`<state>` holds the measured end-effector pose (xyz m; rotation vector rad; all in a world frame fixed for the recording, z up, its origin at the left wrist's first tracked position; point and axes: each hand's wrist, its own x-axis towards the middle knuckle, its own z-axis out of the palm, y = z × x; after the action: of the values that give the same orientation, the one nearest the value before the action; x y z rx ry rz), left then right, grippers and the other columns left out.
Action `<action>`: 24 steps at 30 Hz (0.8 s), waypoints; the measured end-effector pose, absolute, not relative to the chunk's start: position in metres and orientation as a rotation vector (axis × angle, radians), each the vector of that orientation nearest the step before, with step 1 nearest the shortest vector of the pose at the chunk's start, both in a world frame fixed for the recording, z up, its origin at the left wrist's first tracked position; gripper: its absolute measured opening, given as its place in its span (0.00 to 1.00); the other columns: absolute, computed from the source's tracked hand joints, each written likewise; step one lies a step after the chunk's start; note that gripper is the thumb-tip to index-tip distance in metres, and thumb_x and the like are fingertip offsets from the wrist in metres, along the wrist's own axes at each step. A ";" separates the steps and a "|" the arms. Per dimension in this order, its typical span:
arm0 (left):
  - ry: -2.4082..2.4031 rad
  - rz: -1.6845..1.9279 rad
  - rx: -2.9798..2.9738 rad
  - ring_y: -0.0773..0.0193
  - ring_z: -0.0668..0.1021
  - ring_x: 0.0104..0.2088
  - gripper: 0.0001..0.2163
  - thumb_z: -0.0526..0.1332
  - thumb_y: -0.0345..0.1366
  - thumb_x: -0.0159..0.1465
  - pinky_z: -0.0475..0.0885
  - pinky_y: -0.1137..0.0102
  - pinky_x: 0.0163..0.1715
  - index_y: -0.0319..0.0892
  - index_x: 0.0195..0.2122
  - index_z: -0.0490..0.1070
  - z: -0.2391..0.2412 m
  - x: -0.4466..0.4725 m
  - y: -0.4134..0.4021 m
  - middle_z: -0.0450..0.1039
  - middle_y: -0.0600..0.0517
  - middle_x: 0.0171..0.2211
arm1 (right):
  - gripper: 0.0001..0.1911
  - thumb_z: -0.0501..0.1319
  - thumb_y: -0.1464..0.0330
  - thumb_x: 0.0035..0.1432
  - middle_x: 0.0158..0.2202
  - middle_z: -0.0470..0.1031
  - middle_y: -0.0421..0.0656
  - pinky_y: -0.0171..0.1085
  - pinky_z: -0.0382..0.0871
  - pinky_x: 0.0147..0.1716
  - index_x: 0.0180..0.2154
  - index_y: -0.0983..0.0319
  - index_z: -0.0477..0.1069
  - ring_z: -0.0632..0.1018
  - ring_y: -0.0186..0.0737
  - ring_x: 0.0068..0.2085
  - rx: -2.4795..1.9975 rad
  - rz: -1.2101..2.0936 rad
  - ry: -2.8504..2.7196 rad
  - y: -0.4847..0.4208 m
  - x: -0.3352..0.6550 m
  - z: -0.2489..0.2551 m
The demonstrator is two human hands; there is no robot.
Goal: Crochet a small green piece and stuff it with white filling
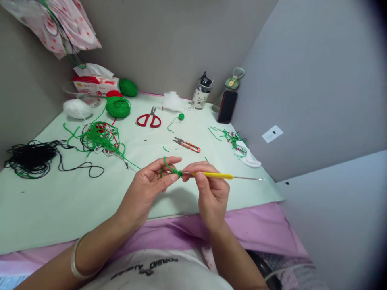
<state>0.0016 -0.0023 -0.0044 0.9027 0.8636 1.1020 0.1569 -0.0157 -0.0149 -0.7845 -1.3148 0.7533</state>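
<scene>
In my right hand [211, 189] is a crochet hook [217, 175] with a yellow handle, held like a pen. One metal end sticks out to the right; the other meets a small piece of green crochet [179, 174]. My left hand [151, 179] pinches that piece between thumb and fingers, and green yarn loops over its index finger. A strand runs from this hand back to a tangle of green, red and white yarn [101, 137]. Orange thread snips [186, 145] lie just beyond my hands, and red-handled scissors [149, 119] are farther back.
Black yarn [32, 158] lies at the left. Toward the back are green yarn balls [118, 106], white yarn [77, 109] and a tissue box [96, 85]. A small green ball [181, 116], stuffing [173, 101], a jar [200, 96], a phone [227, 106] and yarn scraps [231, 139] sit rightward.
</scene>
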 end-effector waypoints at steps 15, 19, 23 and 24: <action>0.814 1.109 0.762 0.71 0.67 0.31 0.10 0.75 0.35 0.61 0.65 0.77 0.32 0.48 0.44 0.84 -0.004 0.009 -0.005 0.73 0.56 0.32 | 0.17 0.58 0.81 0.68 0.42 0.80 0.45 0.40 0.78 0.42 0.51 0.58 0.77 0.80 0.39 0.45 -0.819 0.269 -1.573 -0.021 0.155 -0.023; 0.876 1.211 0.864 0.69 0.71 0.38 0.09 0.74 0.34 0.62 0.67 0.77 0.37 0.51 0.44 0.84 -0.009 0.009 -0.006 0.72 0.56 0.35 | 0.18 0.59 0.82 0.68 0.42 0.80 0.46 0.40 0.79 0.41 0.52 0.58 0.76 0.80 0.39 0.45 -0.865 0.194 -1.619 -0.024 0.153 -0.023; 0.875 1.166 0.793 0.69 0.69 0.34 0.17 0.75 0.35 0.60 0.64 0.76 0.31 0.52 0.51 0.82 -0.005 0.008 -0.006 0.72 0.56 0.34 | 0.17 0.59 0.80 0.68 0.44 0.80 0.48 0.40 0.81 0.40 0.52 0.58 0.77 0.82 0.40 0.45 -0.860 0.089 -1.641 -0.025 0.153 -0.023; 0.868 1.145 0.760 0.70 0.69 0.32 0.18 0.75 0.36 0.60 0.63 0.76 0.30 0.51 0.52 0.81 -0.003 0.008 -0.006 0.72 0.56 0.33 | 0.17 0.59 0.79 0.68 0.45 0.81 0.48 0.40 0.81 0.40 0.53 0.58 0.77 0.83 0.40 0.45 -0.853 0.073 -1.640 -0.025 0.153 -0.023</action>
<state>0.0076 -0.0055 -0.0029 0.7602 0.8682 1.1449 0.1527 -0.0250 -0.0235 -0.8531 -1.6402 0.0730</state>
